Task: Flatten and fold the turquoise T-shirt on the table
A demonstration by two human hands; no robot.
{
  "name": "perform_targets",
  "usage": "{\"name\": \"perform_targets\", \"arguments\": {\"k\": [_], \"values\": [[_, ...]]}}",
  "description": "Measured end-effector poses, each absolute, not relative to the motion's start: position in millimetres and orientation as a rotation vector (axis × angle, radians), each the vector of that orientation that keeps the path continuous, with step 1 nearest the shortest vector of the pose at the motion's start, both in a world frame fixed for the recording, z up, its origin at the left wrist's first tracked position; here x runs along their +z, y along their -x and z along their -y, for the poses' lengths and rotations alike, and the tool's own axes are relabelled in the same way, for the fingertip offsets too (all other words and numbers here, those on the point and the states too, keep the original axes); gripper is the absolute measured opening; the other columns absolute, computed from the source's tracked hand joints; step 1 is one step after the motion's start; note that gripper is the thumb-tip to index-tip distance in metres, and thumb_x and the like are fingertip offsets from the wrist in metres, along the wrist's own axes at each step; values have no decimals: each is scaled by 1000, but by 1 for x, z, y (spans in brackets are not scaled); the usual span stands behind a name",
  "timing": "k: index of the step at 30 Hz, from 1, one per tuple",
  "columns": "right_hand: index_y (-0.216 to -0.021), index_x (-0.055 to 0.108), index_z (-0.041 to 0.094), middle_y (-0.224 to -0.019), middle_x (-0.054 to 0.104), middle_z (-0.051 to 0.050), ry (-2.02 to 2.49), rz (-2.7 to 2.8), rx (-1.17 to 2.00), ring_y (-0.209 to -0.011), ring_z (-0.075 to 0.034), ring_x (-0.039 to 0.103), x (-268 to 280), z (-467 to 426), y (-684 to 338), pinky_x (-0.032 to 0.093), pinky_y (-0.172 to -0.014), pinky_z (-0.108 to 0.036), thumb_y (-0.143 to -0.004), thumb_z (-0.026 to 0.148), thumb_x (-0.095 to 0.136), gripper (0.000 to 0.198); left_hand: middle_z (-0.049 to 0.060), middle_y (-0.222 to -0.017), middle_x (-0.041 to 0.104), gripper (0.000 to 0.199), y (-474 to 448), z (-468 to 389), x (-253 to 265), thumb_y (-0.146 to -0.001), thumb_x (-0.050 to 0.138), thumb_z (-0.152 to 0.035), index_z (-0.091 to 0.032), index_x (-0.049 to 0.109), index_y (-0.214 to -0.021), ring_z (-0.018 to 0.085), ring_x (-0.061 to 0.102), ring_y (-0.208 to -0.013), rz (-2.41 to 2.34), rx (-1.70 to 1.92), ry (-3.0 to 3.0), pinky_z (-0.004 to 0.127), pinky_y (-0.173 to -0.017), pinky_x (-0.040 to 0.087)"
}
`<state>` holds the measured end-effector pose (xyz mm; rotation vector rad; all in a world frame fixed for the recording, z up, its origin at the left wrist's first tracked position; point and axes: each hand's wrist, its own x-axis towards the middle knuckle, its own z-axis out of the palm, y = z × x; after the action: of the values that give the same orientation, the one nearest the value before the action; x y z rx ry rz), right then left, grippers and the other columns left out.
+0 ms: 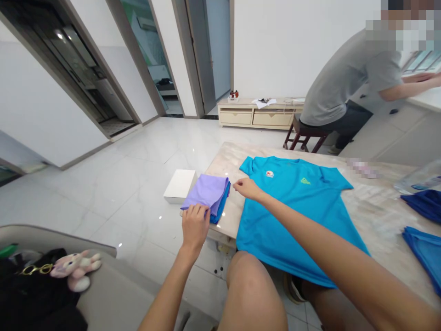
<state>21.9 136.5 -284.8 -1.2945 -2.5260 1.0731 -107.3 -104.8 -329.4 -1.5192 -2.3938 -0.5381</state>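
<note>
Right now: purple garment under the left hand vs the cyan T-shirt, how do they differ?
The purple garment is folded into a compact stack at the table corner; the cyan T-shirt lies spread flat, hem hanging over the edge. The left hand rests on the purple one; the right hand is at the cyan sleeve. Both sit on the table.

A smooth, matt turquoise cloth T-shirt is spread on the beige marble-look tabletop, whose veined surface is polished to a soft sheen. A folded lilac cloth, fine and matt, is stacked on a blue one at the tabletop's edge. Glossy white floor tiles are seen mirroring lamps. A flat white box looks like matt card. Fluffy plush covers a pink toy.
</note>
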Motion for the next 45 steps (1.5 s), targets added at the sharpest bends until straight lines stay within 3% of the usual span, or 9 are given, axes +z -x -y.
{"name": "perform_targets", "arguments": {"k": [4, 8, 15, 24, 28, 31, 34, 38, 45], "values": [[-113, 79, 8, -115, 82, -23, 1470, 2508, 1074, -111, -33, 79, -305, -128, 45, 57, -88, -35, -113, 55, 53, 54, 12, -100, 75, 19, 98, 112, -347, -110, 60, -22, -22, 78, -104, 32, 63, -103, 2421, -611, 1618, 46, -90, 40], [-142, 63, 4, -143, 70, -30, 1426, 2613, 767, -127, -36, 72, -331, -125, 48, 57, -99, -42, -111, 37, 58, 45, 14, -101, 72, 20, 90, 127, -369, -110, 59, -21, -22, 75, -99, 34, 61, -103, 2478, -675, 1778, 48, -89, 41], [-126, 73, 14, -129, 75, -19, 793, 2973, 295, -124, -30, 68, -340, -154, -82, 51, -107, -36, -108, 22, 60, 23, 10, -100, 76, 23, 70, 141, -380, -112, 58, -29, -24, 75, -98, 29, 69, -101, 2408, -852, 2104, 41, -86, 47], [-99, 83, 17, -97, 85, -11, 1774, 2096, 460, -93, -26, 78, -336, -100, -370, 50, -82, -30, -100, 31, 61, 27, 13, -125, 82, 35, 51, 124, -402, -104, 57, -48, -25, 81, -112, 32, 77, -100, 2852, -945, 1868, 38, -78, 51], [-83, 82, 20, -85, 83, -11, 2026, 1839, 496, -85, -30, 79, -384, -11, -451, 47, -72, -32, -100, 51, 62, 41, 16, -109, 85, 56, 42, 122, -422, -86, 65, -73, -22, 81, -100, 38, 78, -94, 3081, -1182, 1700, 44, -83, 56], [-75, 80, 22, -72, 79, -12, 2162, 1704, 583, -78, -32, 78, -407, 29, -472, 47, -67, -33, -102, 66, 58, 56, 17, -97, 85, 75, 29, 116, -425, -60, 76, -89, -19, 80, -89, 39, 77, -89, 3244, -1509, 1553, 44, -81, 58], [-93, 82, 21, -83, 82, -12, 2187, 1623, 595, -85, -32, 80, -413, 38, -469, 49, -69, -33, -101, 67, 63, 50, 11, -80, 78, 91, 14, 111, -417, -46, 81, -97, -16, 81, -86, 32, 70, -76, 3304, -1690, 1427, 38, -67, 53], [-120, 76, 23, -99, 83, -9, 2161, 1622, 517, -98, -30, 80, -406, 22, -452, 48, -73, -31, -103, 63, 67, 45, 0, -61, 61, 96, 4, 107, -403, -47, 84, -98, -14, 82, -93, 21, 57, -60, 3322, -1797, 1187, 31, -56, 41], [-91, 76, 21, -92, 82, -15, 1903, 1596, 584, -85, -28, 75, -417, -2, -453, 51, -76, -35, -100, 59, 57, 44, 1, -66, 65, 76, -5, 106, -390, -52, 95, -82, -18, 73, -86, 20, 63, -62, 3338, -2250, 891, 31, -60, 49]]}}
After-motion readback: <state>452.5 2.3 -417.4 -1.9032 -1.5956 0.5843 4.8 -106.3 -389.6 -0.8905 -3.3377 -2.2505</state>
